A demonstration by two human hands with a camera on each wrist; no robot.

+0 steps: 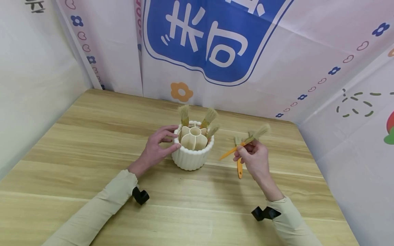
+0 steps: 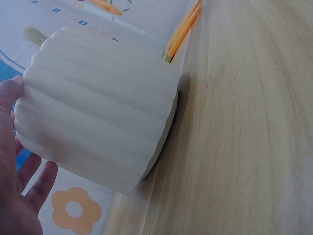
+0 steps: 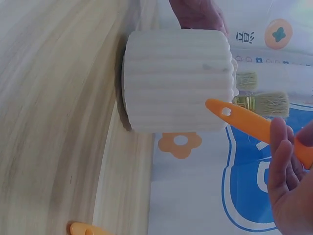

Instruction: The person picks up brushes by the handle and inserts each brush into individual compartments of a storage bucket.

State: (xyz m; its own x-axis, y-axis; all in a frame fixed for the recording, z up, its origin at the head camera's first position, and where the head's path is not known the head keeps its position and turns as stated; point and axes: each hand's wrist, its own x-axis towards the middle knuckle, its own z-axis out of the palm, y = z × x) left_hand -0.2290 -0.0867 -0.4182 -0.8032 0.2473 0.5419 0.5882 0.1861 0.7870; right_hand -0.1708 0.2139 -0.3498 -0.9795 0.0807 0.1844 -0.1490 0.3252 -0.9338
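Note:
A white ribbed round brush holder [image 1: 192,159] with petal-shaped compartments stands upright on the table. My left hand [image 1: 158,143] holds its left side at the scalloped rim, thumb in front and fingers toward the back. Several bristle brushes [image 1: 209,118] stand in it, bristles up. To the right, my right hand [image 1: 255,159] pinches a paintbrush [image 3: 244,122] with an orange handle. That brush is raised and tilted, its handle end pointing toward the holder and its pale bristles away. More orange-handled brushes [image 1: 239,169] lie beneath the right hand, partly hidden by it.
The wood-grain table [image 1: 77,153] meets a printed backdrop [image 1: 117,61] at the rear, with white side sheets at left and right. Black mounts [image 1: 140,195] sit on both wrists.

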